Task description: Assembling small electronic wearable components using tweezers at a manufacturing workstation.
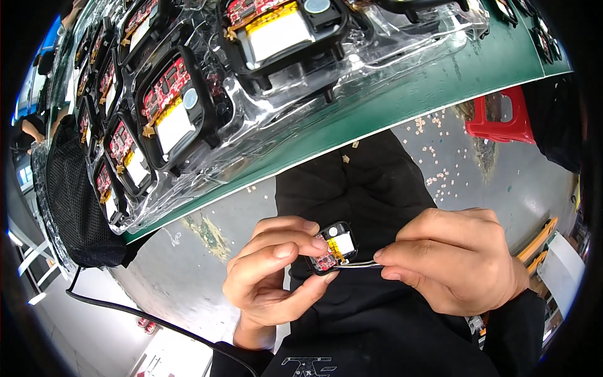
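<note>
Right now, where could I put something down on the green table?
The green table shows bare at its right, between the clear plastic tray and the devices at the far-right corner. A narrower bare strip runs between the tray and the table's front edge. It's crowded on the tray, full of black cases.

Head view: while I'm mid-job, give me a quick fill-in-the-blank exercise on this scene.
The left hand holds a small electronic device with a ____ housing.
Its circuit board is ____.
The slim metal tool is in the ____.
The tabletop is ____.

Missing words: black; red; right hand; green.
</note>
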Action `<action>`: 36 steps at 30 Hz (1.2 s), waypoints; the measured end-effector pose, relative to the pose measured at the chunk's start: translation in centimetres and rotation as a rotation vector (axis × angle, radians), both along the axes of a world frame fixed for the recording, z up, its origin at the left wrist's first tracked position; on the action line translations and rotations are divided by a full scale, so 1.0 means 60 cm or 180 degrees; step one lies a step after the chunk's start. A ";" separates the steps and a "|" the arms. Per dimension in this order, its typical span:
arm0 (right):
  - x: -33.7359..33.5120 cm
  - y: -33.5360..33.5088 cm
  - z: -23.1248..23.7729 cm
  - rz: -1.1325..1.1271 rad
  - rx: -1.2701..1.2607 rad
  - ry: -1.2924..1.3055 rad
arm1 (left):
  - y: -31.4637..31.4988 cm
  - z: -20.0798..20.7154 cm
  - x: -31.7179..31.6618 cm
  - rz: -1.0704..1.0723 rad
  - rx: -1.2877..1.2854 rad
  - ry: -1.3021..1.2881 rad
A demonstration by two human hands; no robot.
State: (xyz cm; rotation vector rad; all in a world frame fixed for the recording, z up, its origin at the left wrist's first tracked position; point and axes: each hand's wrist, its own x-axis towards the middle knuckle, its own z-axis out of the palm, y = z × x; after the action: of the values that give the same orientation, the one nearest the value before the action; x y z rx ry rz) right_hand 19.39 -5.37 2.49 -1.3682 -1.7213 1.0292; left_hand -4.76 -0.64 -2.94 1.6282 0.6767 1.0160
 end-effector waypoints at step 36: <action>-0.054 -0.034 -0.033 -0.0268 0.1653 -0.1154 | -0.022 -0.008 -0.015 0.0230 -0.0342 -0.0206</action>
State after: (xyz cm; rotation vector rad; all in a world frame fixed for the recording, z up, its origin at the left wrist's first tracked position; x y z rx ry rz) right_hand 16.14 -7.43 0.51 -1.3132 -1.9871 0.2546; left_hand -5.64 -1.96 -3.43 1.4810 0.7383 1.0618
